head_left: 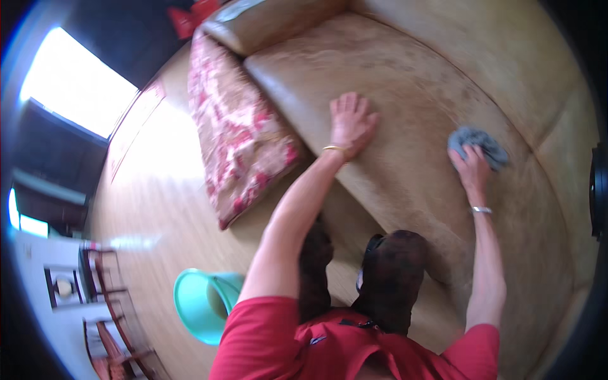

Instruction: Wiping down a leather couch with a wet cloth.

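A tan sofa (405, 171) with a worn, patchy seat curves across the view. My left hand (352, 123) lies flat on the seat near its front edge, fingers spread, holding nothing. Farther right, my right hand (471, 166) presses a crumpled grey-blue cloth (476, 140) onto the seat close to the backrest. Its fingers are closed over the cloth and partly sunk in its folds. One of my knees (396, 266) is against the sofa's front.
A red-and-cream floral cover (237, 133) hangs at the sofa's front edge. On the wooden floor (158, 221) stands a turquoise bucket (190, 307), left of my legs. Wooden chairs (114, 335) are at the lower left, and a bright window (79, 82) is at the upper left.
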`<state>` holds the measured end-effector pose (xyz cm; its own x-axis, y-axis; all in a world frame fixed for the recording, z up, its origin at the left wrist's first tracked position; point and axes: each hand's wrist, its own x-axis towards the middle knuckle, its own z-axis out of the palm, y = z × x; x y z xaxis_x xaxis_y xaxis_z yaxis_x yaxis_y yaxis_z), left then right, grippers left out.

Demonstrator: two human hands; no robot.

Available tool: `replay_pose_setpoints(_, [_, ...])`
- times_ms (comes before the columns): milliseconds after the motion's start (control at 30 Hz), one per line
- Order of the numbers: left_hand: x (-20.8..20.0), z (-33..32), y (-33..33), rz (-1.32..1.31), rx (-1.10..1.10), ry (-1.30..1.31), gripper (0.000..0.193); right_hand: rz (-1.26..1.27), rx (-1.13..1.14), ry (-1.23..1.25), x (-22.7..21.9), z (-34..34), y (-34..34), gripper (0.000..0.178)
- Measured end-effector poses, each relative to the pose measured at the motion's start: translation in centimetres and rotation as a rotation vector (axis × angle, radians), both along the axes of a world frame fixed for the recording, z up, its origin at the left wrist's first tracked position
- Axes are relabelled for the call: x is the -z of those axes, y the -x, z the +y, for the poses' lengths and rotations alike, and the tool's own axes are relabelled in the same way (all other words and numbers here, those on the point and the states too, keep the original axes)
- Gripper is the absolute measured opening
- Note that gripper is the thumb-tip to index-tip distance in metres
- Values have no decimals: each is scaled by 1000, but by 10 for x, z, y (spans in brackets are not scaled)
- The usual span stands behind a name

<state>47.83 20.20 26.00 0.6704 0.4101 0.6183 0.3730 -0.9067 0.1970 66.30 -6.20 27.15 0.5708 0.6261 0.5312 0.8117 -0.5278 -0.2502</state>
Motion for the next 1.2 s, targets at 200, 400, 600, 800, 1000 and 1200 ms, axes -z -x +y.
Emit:
replay_pose_setpoints(200, [11,14,31,-53,-116,-9,41,122,-242,90,-12,-77,85,28])
replay_pose_setpoints(400, [22,1,2,29,-113,50,48,-116,-104,330,-10,-203,177,26])
replay_pose_setpoints(600, [15,-22,-1,311,-187,102,62,-198,-119,117,16,-177,183,23])
replay_pose_setpoints(800, [35,-14,31,159,-12,-67,71,-41,-177,-153,-8,-67,183,16])
replay_pose_setpoints(1000, [48,-24,12,188,29,-73,67,-41,-309,-144,9,23,186,17])
replay_pose_setpoints(1200, [49,-8,24,334,17,-110,65,-95,-345,-68,9,-9,196,13])
